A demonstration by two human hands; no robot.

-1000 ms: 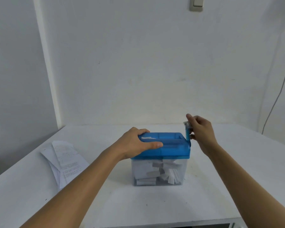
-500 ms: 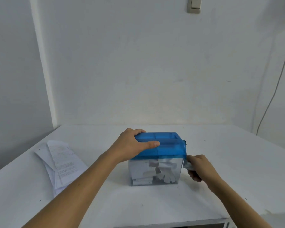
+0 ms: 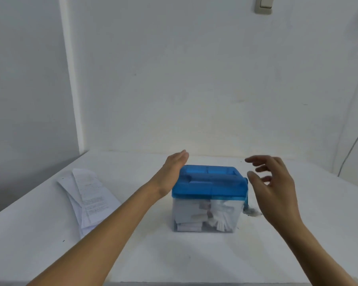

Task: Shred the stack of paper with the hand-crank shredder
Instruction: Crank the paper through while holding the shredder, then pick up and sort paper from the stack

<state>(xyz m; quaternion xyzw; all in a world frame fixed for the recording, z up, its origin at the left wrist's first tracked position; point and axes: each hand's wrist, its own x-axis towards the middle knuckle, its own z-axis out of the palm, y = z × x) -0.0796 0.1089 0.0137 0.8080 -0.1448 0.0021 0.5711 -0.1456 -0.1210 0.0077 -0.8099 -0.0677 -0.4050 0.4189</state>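
Now left hand (image 3: 174, 172) flat, fingers together, beside hand-crank shredder (image 3: 209, 183); right hand (image 3: 277, 193) fingers spread, empty, by the hanging crank (image 3: 247, 201). Prob. next feed: paper stack (image 3: 89, 199) sits left, w/in reach.

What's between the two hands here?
Head view: the shredder's blue lid lies between the left hand and the right hand; neither grips it.

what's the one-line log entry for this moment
left hand: open, at shredder lid edge | right hand: open, off crank | paper stack: lying on table
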